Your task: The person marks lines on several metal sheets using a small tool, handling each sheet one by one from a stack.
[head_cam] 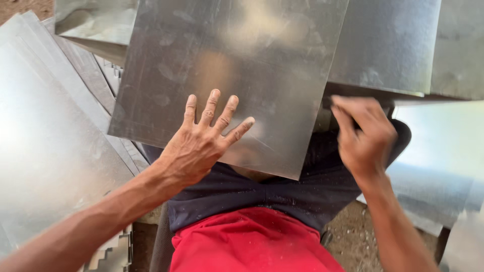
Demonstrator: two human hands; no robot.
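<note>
Bright daylight fills the scene, coming from above and slightly to the right. The large galvanised metal sheet [237,75] across the lap carries a soft, hazy sheen with a pale washed-out patch near its top, plus a dull warm reflection in the middle. The metal sheet at the right edge [443,136] is blown out almost to white, and the stacked sheets at left [45,131] glare palely too. The left hand [199,143] is sharp, its fingers casting little shadow on the metal. The right hand [364,133] is smeared by motion blur. Deep shadow sits under the large sheet's lower edge, over the dark shorts [282,189].
</note>
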